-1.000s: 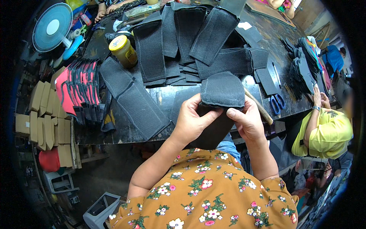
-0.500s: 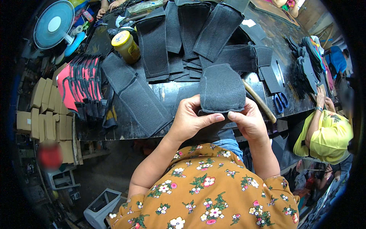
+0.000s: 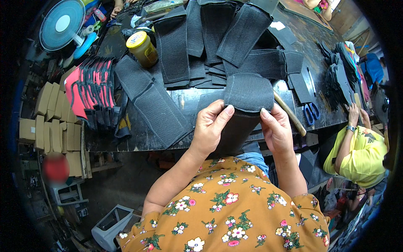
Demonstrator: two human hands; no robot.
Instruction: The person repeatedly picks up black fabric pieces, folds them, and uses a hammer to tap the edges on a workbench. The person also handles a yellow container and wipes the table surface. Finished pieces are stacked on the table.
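A black stitched fabric piece point(image 3: 248, 93) is held up between my hands above the table's near edge, its ribbed end folded over and a smooth dark length hanging below. My left hand point(image 3: 212, 126) pinches its left corner between thumb and fingers. On the opposite corner, my right hand point(image 3: 277, 126) is closed in the same kind of pinch. Similar black fabric pieces point(image 3: 172, 50) lie fanned out and stacked beyond my hands. Another long black piece point(image 3: 157, 109) rests to the left of my left hand.
A yellow-lidded jar point(image 3: 142, 50) stands by a stack of pink-and-black pieces point(image 3: 90, 90). Right of my hands lie a wooden-handled tool point(image 3: 290, 113) and blue-handled scissors point(image 3: 311, 113). A blue fan point(image 3: 63, 25) stands far left. A person in yellow point(image 3: 359, 155) works at the right.
Both hands have lifted slightly with the fabric piece, and more of its smooth hanging length shows. The fold now sits flatter between my thumbs. The view has shifted a little.
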